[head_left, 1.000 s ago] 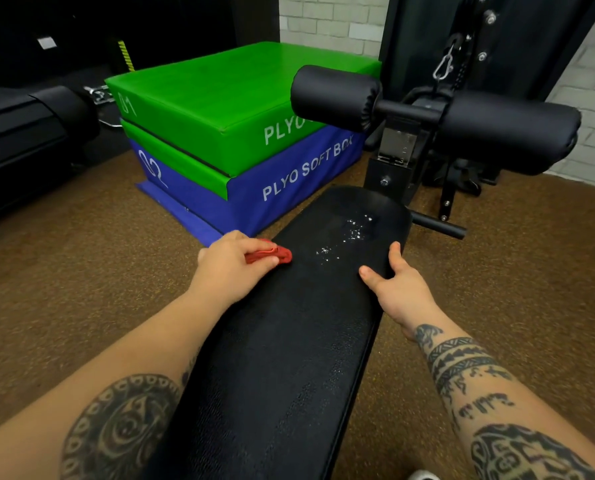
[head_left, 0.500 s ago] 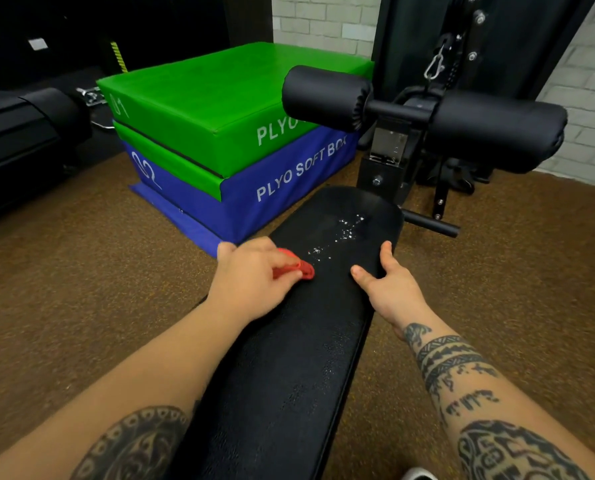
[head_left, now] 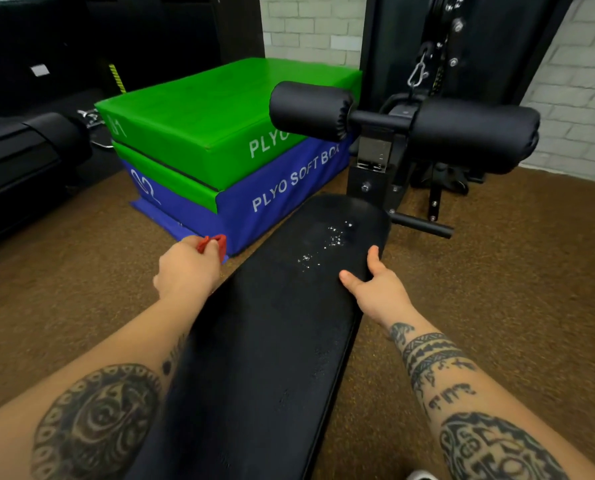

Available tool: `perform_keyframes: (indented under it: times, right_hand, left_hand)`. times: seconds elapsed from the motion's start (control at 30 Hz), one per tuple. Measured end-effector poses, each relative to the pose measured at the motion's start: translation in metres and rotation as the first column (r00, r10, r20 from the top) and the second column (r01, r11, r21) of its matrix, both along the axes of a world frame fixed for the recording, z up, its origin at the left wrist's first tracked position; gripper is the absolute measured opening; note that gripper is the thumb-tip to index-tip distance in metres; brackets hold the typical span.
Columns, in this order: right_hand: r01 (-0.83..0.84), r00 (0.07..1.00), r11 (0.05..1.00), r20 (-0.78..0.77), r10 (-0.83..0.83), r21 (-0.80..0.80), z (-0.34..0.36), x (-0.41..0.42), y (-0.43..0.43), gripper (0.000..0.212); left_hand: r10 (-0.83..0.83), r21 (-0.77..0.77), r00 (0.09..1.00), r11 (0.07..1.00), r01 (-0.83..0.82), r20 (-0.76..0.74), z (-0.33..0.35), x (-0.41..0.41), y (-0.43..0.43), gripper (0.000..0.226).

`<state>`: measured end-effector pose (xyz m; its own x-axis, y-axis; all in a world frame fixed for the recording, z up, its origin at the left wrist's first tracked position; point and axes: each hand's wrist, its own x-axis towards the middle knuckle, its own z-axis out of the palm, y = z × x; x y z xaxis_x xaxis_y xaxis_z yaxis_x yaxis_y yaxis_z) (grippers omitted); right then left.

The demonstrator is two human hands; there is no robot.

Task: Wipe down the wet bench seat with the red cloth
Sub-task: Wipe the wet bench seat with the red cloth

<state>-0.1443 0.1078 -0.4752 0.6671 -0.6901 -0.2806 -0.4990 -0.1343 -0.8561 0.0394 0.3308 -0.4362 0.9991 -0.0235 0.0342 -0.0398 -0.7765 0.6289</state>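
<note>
GYM FLOOR: A person is leaning over a black bench seat (head_left: 271,341) w/ both forearms out, mid-way into a wipe-down. The L hand (head_left: 188,268) is gripping a bunched red cloth (head_left: 213,243) btwn curled fingers and thumb. Hand and cloth are hanging off the seat's left edge, above the brown floor (head_left: 81,278) and just beside the near corner of the blue box (head_left: 289,188), which is carrying a green box (head_left: 219,109). The cloth is touching no part of the seat.

The R hand (head_left: 379,289) is bracing the seat's right edge, thumb and forefinger lying straight and spread on top, gripping nothing that shows. The other fingers are dropping past the edge, out of sight.

Water drops (head_left: 323,244) are glinting in a loose streak nr the seat's far end, btwn the two hands and beyond them. Past that end, two black roller pads (head_left: 309,110) are sitting on the machine's post.

Judging by the drops, the wiping step is looking unfinished and the wet patch is not yet cleared. The next move is prob. calling for the cloth to be carried right, back over the left edge, pressed flat on the far end, then dragged through the streak while the R hand is steadying the seat.
</note>
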Motion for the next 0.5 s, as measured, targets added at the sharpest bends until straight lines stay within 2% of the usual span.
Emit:
perform_keyframes:
  times: [0.07, 0.13, 0.17, 0.2, 0.27, 0.33, 0.4, 0.43, 0.47, 0.5]
  right_hand:
    - [-0.014, 0.998, 1.000, -0.056, 0.014, -0.003, 0.007, 0.001, 0.001, 0.094]
    - [-0.023, 0.988, 0.993, -0.157, 0.004, -0.119, 0.022, 0.005, 0.007, 0.087]
    - [-0.009, 0.988, 0.981, -0.151, -0.021, -0.195, 0.034, 0.007, 0.012, 0.081]
    - [0.010, 0.997, 0.970, -0.078, -0.029, -0.241, 0.045, 0.011, 0.019, 0.075]
    - [-0.032, 0.986, 0.975, 0.153, 0.067, -0.220, 0.070, 0.017, 0.038, 0.065]
    - [-0.164, 0.931, 0.970, 0.298, 0.213, -0.181, 0.091, 0.020, 0.056, 0.052]
    - [-0.160, 0.909, 0.960, 0.346, 0.234, -0.229, 0.101, 0.016, 0.063, 0.040]
    - [-0.127, 0.914, 0.958, 0.344, 0.213, -0.257, 0.103, 0.012, 0.062, 0.037]
    - [-0.102, 0.924, 0.956, 0.331, 0.194, -0.274, 0.104, 0.009, 0.060, 0.036]
    - [-0.084, 0.935, 0.954, 0.308, 0.175, -0.288, 0.103, 0.004, 0.057, 0.035]
  left_hand:
    - [-0.041, -0.214, 0.999, 0.976, 0.037, -0.015, 0.012, -0.015, -0.013, 0.040]
    - [-0.086, -0.351, 0.996, 0.934, 0.069, -0.033, 0.024, -0.038, -0.029, 0.027]
    - [-0.112, -0.403, 0.992, 0.912, 0.082, -0.052, 0.030, -0.050, -0.037, 0.022]
    - [-0.137, -0.459, 0.988, 0.884, 0.091, -0.068, 0.036, -0.063, -0.046, 0.018]
    - [-0.209, -0.612, 0.967, 0.787, 0.080, -0.143, 0.047, -0.085, -0.059, 0.014]
    - [-0.365, -0.774, 0.893, 0.633, 0.031, -0.264, 0.058, -0.098, -0.068, 0.007]
    - [-0.555, -0.852, 0.762, 0.523, 0.008, -0.334, 0.073, -0.106, -0.066, 0.016]
    - [-0.631, -0.862, 0.689, 0.506, 0.018, -0.356, 0.079, -0.106, -0.061, 0.023]
    - [-0.668, -0.849, 0.640, 0.526, 0.044, -0.381, 0.081, -0.103, -0.056, 0.030]
    - [-0.659, -0.813, 0.633, 0.576, 0.079, -0.405, 0.083, -0.099, -0.051, 0.034]
